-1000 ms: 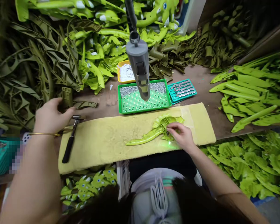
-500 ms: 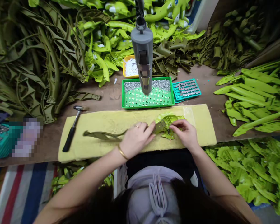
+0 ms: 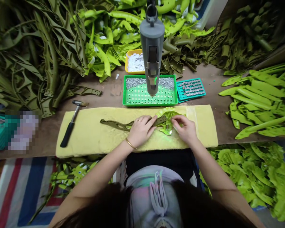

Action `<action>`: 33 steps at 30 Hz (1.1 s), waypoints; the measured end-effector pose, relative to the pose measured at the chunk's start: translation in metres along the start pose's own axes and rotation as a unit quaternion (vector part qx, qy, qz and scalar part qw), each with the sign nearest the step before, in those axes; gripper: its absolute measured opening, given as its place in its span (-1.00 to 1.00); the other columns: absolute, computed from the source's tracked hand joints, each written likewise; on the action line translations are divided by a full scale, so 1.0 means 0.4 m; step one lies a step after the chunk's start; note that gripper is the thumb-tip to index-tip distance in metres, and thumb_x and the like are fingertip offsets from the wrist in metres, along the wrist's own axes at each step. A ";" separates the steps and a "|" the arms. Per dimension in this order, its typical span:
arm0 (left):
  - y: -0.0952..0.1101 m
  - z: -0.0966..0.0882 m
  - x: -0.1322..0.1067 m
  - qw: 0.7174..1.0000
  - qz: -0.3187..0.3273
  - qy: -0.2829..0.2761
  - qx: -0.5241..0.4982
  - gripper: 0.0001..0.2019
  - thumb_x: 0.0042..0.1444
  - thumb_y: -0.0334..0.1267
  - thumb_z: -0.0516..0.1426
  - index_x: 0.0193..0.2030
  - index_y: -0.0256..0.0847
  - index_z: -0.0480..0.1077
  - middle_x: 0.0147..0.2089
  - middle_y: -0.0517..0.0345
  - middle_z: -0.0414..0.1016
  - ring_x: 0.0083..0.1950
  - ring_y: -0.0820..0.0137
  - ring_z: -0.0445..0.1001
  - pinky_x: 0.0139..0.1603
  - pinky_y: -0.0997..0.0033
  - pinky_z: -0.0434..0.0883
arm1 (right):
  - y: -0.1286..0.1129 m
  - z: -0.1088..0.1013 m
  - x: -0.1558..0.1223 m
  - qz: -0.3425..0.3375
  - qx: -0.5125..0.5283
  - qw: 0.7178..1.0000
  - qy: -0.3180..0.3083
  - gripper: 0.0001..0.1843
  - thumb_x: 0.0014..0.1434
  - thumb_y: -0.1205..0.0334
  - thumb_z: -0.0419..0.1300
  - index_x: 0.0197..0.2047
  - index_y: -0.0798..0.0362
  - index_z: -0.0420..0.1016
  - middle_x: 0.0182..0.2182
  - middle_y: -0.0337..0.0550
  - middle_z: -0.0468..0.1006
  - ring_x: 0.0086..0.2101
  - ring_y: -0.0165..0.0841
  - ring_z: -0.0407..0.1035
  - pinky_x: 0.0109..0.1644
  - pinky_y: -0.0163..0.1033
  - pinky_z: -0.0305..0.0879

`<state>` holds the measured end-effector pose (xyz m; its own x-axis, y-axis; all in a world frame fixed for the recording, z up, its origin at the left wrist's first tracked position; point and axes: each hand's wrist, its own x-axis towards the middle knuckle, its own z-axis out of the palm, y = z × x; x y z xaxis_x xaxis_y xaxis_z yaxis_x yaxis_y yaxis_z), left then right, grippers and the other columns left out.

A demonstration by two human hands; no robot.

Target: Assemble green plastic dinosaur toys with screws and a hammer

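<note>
On the yellow foam pad lies a bright green plastic shell. A long olive-green plastic piece rests across it, its end on the shell. My left hand presses down on the olive piece with closed fingers, a ring and a bangle showing. My right hand pinches the right side of the green shell, where a small green light glows. A grey hanging power screwdriver dangles just above and behind both hands.
A green tray of screws, a teal tray of round parts and a yellow tray of white bits sit behind the pad. A hammer lies at the pad's left. Heaps of olive and green plastic parts surround the bench.
My left hand went from the left pile to the pad with an olive piece and laid it on the green shell. My right hand stayed on the shell.
</note>
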<state>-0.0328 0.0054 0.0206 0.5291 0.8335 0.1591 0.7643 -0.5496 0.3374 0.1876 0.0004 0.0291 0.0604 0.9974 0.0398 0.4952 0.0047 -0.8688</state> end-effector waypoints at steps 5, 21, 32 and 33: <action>0.001 -0.010 -0.011 0.998 0.021 0.038 -0.039 -0.60 0.27 -0.18 0.02 0.20 -0.29 0.29 0.04 -0.11 0.47 0.07 0.19 0.39 0.10 0.13 0.36 | 0.002 -0.015 -0.003 -0.024 -0.015 0.999 -0.027 -0.84 0.13 0.15 0.16 -0.29 0.00 0.53 -0.35 -0.19 0.62 -0.39 -0.38 0.47 -0.21 -0.22 0.43; 0.003 -0.019 -0.011 1.000 0.007 -0.009 -0.006 -0.62 0.27 -0.22 0.01 0.17 -0.31 0.34 0.03 -0.16 0.44 0.07 0.15 0.36 0.10 0.10 0.37 | -0.019 -0.018 0.073 -0.162 -0.192 0.962 -0.105 -0.77 0.23 0.16 0.12 -0.14 -0.08 0.59 -0.04 -0.09 0.53 0.04 -0.14 0.31 0.15 0.13 0.15; 0.019 -0.022 -0.010 0.998 0.025 -0.019 0.062 -0.60 0.28 -0.23 -0.01 0.21 -0.31 0.30 0.16 -0.12 0.42 0.05 0.14 0.36 0.02 0.13 0.35 | 0.009 -0.026 0.113 -0.189 -0.166 0.944 -0.212 -0.77 0.14 0.08 0.24 -0.11 -0.18 0.59 0.03 -0.17 0.53 0.06 -0.18 0.34 0.26 0.17 0.04; 0.019 -0.022 -0.008 0.997 0.027 -0.018 0.067 -0.60 0.29 -0.22 -0.01 0.21 -0.30 0.30 0.17 -0.11 0.42 0.05 0.14 0.36 0.01 0.14 0.35 | 0.012 -0.022 0.112 -0.191 -0.168 0.944 -0.213 -0.76 0.14 0.08 0.24 -0.10 -0.18 0.59 0.03 -0.17 0.54 0.06 -0.18 0.35 0.24 0.15 0.08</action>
<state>-0.0317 -0.0009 0.0310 0.5823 0.8008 0.1401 0.7749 -0.5988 0.2022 0.2003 0.0445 0.0311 -0.4959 0.8667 0.0543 0.6610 0.4173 -0.6237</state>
